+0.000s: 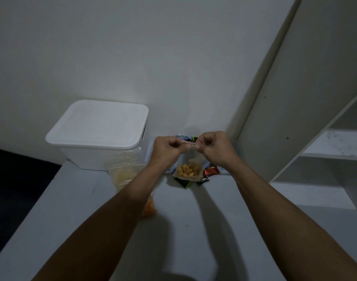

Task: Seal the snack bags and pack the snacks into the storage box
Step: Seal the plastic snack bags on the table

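Pinched at its top strip, a clear snack bag [187,169] is being held up by both hands: the left hand [167,148] is clamped on one end of the strip and the right hand [212,146] on the other, thumbs meeting forefingers. Hanging just right of the storage box [96,134], the bag is being weighted only by a small heap of pale orange pieces at its bottom, so it is judged light, limp and slippery; the strip is the best hold, since the contents look crushable. Nearer than the box, a second clear bag [125,175] is lying partly hidden by the left forearm. Beyond the held bag, small wrapped snacks [211,171] are lying, perhaps on a tray; the dim view leaves this uncertain. The box is being kept lidded.
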